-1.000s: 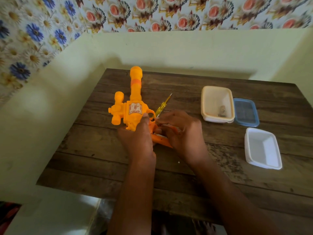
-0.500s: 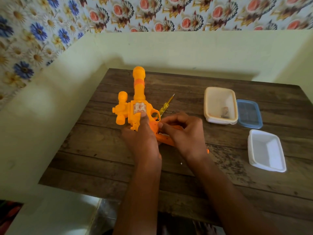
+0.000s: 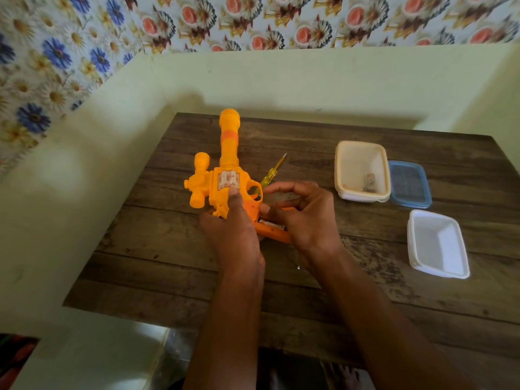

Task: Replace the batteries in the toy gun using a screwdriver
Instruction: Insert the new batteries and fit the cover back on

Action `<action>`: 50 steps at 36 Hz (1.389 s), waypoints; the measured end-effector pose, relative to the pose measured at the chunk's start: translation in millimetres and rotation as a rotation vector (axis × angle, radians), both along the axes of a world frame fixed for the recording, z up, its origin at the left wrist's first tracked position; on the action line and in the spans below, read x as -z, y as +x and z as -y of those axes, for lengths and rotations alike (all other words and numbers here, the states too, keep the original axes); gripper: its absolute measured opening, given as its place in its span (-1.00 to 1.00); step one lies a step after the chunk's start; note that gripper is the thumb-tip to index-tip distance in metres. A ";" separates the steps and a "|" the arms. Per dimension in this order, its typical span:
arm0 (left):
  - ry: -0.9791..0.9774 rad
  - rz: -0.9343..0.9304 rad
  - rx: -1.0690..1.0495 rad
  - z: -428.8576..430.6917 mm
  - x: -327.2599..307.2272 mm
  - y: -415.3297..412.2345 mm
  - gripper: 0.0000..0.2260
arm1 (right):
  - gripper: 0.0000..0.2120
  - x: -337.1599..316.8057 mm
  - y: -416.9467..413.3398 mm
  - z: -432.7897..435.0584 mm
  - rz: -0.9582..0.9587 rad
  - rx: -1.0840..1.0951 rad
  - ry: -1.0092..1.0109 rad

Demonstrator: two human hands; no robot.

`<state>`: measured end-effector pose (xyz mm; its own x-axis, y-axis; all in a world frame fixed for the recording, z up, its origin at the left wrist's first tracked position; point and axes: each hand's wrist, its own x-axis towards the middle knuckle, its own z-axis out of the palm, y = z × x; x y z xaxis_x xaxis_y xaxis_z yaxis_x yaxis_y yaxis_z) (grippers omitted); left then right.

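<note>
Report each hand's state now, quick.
Left hand: grips the toy gun.
Right hand: curled over its handle; whether it holds anything cannot be told.

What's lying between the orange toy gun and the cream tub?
A yellow screwdriver lies there on the table, tip pointing away, shown in the head view.

The toy gun [image 3: 229, 153] looks matt plastic, the table [image 3: 168, 263] rough worn wood.

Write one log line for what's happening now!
left hand: grips toy gun | right hand: curled at gun's grip, hold unclear | screwdriver: lying on table, unheld
</note>
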<state>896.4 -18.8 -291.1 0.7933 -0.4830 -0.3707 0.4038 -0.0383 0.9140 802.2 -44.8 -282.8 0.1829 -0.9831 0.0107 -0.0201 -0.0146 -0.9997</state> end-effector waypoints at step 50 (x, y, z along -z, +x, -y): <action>0.069 -0.056 0.041 1.4 -3.6 -4.5 -0.74 | -0.84 0.6 -6.0 1.9 -0.242 -0.057 -0.140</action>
<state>891.9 -20.3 -287.6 0.7505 -0.4861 -0.4478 0.4512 -0.1183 0.8846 796.2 -46.7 -283.4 0.2517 -0.9632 0.0945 -0.2535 -0.1599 -0.9540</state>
